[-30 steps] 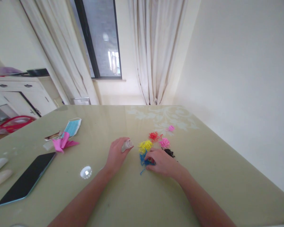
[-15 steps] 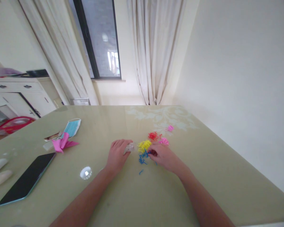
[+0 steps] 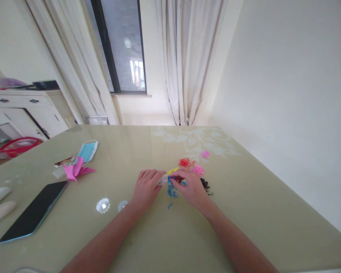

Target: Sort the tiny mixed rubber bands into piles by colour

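Note:
My left hand [image 3: 146, 189] is wrapped round a small clear plastic container [image 3: 163, 180], which lies tilted with its mouth to the right. At that mouth, my right hand [image 3: 192, 188] pinches a few small blue bands [image 3: 171, 179], which look like little rubber bands. More loose blue bands [image 3: 172, 192] lie on the table just below. Partly hidden behind my right fingers is a yellow pile [image 3: 173, 171]. Beyond it are a red pile [image 3: 184, 162] and a pink pile [image 3: 198, 170]. A black pile [image 3: 205, 185] shows beside my right wrist.
On the left of the table [image 3: 170, 242] lie a dark tablet [image 3: 34, 212], a pink folded paper shape [image 3: 75, 171] and a blue face mask [image 3: 86, 152]. Two round clear pieces, one a shiny dome [image 3: 103, 205], rest near my left forearm. A wall [image 3: 295, 106] borders the right.
My right hand has moved left from the blue pile to the container's mouth, carrying blue bands. My left hand has shifted slightly right with the container. The black pile has come into view.

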Demonstrator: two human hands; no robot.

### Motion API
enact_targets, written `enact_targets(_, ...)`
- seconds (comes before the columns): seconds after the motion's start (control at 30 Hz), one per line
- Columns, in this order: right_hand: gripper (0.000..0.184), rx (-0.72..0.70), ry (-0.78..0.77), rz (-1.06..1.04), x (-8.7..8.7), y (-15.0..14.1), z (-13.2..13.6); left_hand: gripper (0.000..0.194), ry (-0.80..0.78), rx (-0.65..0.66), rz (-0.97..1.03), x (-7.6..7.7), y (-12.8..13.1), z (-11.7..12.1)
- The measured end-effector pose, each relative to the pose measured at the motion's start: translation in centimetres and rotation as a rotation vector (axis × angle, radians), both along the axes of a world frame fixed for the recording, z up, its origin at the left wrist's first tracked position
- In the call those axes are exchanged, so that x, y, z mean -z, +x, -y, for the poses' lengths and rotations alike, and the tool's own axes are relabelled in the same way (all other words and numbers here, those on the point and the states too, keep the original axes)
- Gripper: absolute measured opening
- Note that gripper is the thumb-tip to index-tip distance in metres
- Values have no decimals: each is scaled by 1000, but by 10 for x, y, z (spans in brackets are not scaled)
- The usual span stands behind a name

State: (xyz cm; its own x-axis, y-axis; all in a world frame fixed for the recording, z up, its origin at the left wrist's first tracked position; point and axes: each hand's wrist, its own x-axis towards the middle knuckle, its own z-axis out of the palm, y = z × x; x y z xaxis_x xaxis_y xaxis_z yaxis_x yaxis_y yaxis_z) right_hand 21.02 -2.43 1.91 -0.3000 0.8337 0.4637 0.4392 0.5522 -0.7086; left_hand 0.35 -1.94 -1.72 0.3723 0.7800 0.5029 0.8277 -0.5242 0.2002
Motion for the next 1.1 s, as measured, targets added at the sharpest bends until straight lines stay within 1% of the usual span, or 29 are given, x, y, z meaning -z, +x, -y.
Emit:
enact_targets(0.13,16,52,16,-4,10,-4,-4,35,-6,-3,-35,-1,1,2)
enact_targets(0.3,15,126,-8,-82,19,-8,-9,35,-10,-10,-55,-1,2,1)
enact_targets(0.37,15,119,-1,-78,19,-10,-9,36,-17,-11,-43,1,2,0)
enact_targets(0.57,19,51,52,44,19,-12,-4,37,-42,-20,-22,5,1,-3)
enact_targets(0.7,24,21,68,47,18,-13,-3,37,-52,-38,-21,5,0,-4)
enact_targets(0.8,23,13,45,42,17,-12,-4,37,-66,-43,-30,4,1,-4)
enact_targets(0.9,16,66,-1,-19,18,-11,-7,35,-72,-42,-33,3,1,-4)
enact_targets(1.0,9,130,-35,-142,21,-12,-8,35,-79,-33,-19,3,2,-3)
enact_targets(1.1,7,135,-46,-226,22,-13,-7,36,-95,-29,0,3,2,-4)
